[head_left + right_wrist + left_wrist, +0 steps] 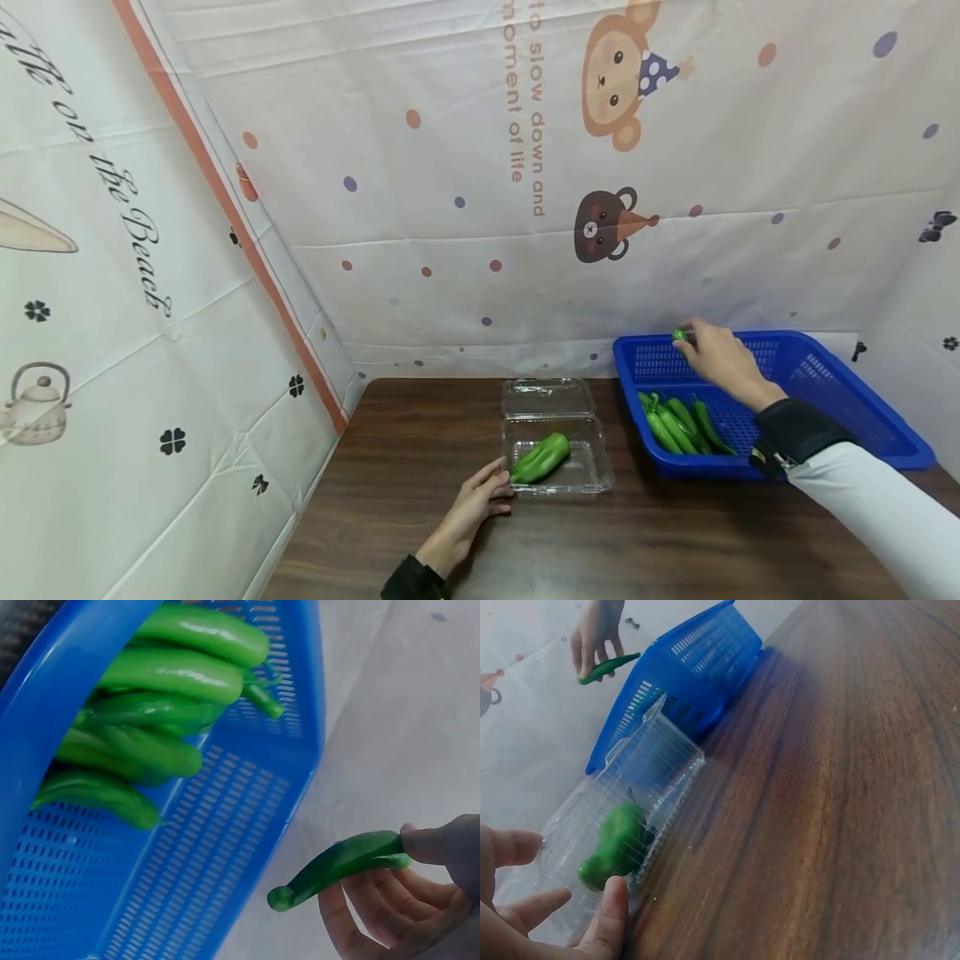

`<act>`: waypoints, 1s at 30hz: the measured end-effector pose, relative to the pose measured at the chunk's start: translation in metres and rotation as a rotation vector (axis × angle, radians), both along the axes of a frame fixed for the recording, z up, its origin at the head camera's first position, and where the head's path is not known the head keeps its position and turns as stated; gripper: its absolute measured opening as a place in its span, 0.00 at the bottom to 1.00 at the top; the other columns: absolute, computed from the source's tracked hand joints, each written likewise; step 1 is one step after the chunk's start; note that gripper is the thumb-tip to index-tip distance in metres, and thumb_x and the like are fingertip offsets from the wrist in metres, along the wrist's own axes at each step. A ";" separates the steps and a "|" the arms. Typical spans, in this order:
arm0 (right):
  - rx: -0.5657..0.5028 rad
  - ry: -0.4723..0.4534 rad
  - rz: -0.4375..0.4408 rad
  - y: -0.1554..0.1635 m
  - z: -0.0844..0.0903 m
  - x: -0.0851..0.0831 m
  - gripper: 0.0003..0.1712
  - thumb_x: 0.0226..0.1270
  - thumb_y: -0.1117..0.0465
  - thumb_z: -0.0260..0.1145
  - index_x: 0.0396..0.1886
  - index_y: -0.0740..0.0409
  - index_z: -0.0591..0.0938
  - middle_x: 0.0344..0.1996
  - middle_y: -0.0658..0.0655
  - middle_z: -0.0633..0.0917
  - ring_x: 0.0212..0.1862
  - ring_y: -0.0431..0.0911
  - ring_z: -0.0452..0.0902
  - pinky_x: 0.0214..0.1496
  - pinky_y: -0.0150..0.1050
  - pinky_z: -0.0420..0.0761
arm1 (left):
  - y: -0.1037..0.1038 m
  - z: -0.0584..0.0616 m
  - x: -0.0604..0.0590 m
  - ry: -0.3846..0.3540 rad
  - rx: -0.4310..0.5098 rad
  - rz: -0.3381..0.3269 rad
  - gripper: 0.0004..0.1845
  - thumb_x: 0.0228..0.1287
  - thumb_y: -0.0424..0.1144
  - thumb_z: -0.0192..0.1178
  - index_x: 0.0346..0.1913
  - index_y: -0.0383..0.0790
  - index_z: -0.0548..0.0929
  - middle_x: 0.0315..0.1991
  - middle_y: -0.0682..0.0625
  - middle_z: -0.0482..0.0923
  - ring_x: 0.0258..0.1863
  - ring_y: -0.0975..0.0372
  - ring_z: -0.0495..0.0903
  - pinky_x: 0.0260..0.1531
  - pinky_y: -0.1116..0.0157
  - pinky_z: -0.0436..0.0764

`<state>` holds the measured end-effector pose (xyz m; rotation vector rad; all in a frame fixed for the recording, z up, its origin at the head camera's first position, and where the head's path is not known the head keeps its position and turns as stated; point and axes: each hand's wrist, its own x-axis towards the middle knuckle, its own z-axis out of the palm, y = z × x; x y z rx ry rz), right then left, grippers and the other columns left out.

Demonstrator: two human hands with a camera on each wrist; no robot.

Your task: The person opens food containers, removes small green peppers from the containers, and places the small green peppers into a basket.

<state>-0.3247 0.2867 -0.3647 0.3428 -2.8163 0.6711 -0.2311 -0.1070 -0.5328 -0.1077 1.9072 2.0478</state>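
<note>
The left hand (pixel 474 508) rests on the tabletop (pixel 450 450) at the near left corner of the clear container (pixel 558 454). Its fingers are nearly straight and spread, the tips touching the container wall; nothing is gripped. In the left wrist view the thumb (pixel 609 915) lies against the clear plastic beside the pepper inside.

The clear container is a thin, transparent, ribbed plastic clamshell, rectangular with rounded corners. Its hinged lid (pixel 547 397) lies open flat on the far side. One pepper (pixel 542 457) lies inside the tray: short, plump, glossy green, set diagonally, its near end just beside the left fingertips.

The blue basket (pixel 862 400) stands on the tabletop just to the right of the container, close to it. It is rigid blue plastic, rectangular, with perforated walls and floor and a smooth solid rim. A cluster of long peppers (pixel 678 425) lies in its near left corner: slender, curved, smooth and shiny green, overlapping one another.

The right hand (pixel 720 354) is raised above the far left rim of the basket. Its thumb and curled fingers pinch one held pepper (pixel 341 866) by one end; the other end juts out freely. This pepper is slim, slightly bent, dark glossy green, with a rounded tip. It is well apart from the left hand.

The tabletop is dark brown wood grain.
</note>
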 end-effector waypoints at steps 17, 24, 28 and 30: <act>0.063 -0.427 0.000 0.018 -0.036 -0.009 0.21 0.74 0.64 0.57 0.17 0.57 0.74 0.13 0.48 0.67 0.15 0.39 0.69 0.21 0.38 0.81 | 0.000 -0.003 0.000 0.018 0.003 0.002 0.34 0.77 0.48 0.57 0.77 0.35 0.64 0.70 0.33 0.68 0.50 0.60 0.80 0.47 0.63 0.85; 0.098 -0.529 -0.059 0.020 -0.037 -0.009 0.14 0.72 0.63 0.56 0.37 0.72 0.81 0.29 0.66 0.80 0.27 0.49 0.79 0.27 0.44 0.86 | 0.000 -0.001 0.002 0.012 0.000 -0.004 0.32 0.78 0.46 0.55 0.77 0.35 0.64 0.69 0.34 0.69 0.50 0.60 0.80 0.47 0.63 0.85; 0.108 -0.555 -0.086 0.021 -0.036 -0.009 0.17 0.73 0.61 0.57 0.46 0.75 0.81 0.36 0.70 0.82 0.31 0.51 0.80 0.29 0.45 0.86 | 0.000 0.000 0.002 0.013 0.003 -0.001 0.32 0.78 0.46 0.55 0.77 0.34 0.64 0.68 0.34 0.69 0.51 0.59 0.80 0.47 0.63 0.85; 0.104 -0.577 -0.102 0.022 -0.038 -0.009 0.16 0.74 0.61 0.57 0.44 0.72 0.81 0.31 0.67 0.79 0.31 0.51 0.79 0.30 0.45 0.86 | 0.000 0.000 0.002 0.013 0.002 -0.004 0.32 0.78 0.46 0.55 0.77 0.35 0.64 0.69 0.34 0.69 0.51 0.59 0.80 0.48 0.63 0.85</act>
